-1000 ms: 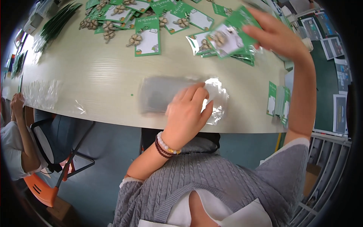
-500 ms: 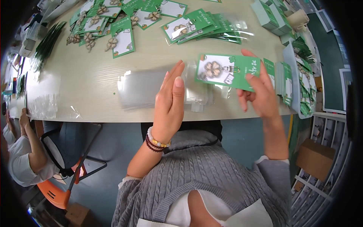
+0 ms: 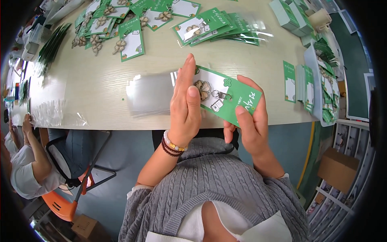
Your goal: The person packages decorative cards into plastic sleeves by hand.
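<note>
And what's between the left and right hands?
Head view: a green card with a clover charm, gripped by the right hand, its other end partly hidden by the left hand.

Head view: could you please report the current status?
Right hand holding green-and-white card. Clover charm on card. Left hand open, partly hiding card and clear sleeves.

Bluish floor (image 3: 129,145), orange chair (image 3: 58,206), perhaps shelving (image 3: 337,200)

Sleeves (image 3: 151,97) lie on the table (image 3: 92,72) left of the card (image 3: 236,90)
</note>
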### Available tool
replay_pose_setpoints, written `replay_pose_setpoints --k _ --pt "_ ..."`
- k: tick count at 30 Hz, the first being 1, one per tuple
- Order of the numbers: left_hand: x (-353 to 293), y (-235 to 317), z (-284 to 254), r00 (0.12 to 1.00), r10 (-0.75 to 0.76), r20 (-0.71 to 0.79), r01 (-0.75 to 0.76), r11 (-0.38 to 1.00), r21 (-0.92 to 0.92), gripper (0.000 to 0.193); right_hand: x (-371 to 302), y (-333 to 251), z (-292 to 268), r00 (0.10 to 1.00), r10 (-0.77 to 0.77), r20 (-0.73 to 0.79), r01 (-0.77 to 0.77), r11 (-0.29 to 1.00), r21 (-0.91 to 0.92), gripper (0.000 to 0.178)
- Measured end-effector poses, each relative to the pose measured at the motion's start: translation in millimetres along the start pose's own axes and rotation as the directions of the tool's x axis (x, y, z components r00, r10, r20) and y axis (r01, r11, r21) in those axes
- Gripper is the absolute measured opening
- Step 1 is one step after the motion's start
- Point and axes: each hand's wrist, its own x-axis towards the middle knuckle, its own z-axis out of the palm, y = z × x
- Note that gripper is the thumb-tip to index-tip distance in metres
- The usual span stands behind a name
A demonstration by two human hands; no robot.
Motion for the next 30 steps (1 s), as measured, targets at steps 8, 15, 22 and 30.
replay_pose_setpoints --k 8,15,22,30 --pt "-1 -13 0 0.974 0.108 0.199 -0.155 0.960 0.234 0.049 11 -13 -9 0.996 0.085 0.028 -0.082 0.993 -0.081 0.047" --pt "2 -12 -2 0.970 0.071 0.234 -0.124 0.967 0.223 0.048 15 -20 -21 0.982 0.153 0.109 -0.141 0.984 -0.112 0.045" --pt "3 -11 -4 0.945 0.116 0.305 -0.204 0.939 0.277 0.049 23 -14 -23 0.971 0.189 0.144 -0.178 0.980 -0.087 0.047" --pt "3 -11 -2 0.913 0.140 0.384 -0.250 0.934 0.254 0.051 30 -15 -30 0.954 0.244 0.172 -0.232 0.969 -0.089 0.047"
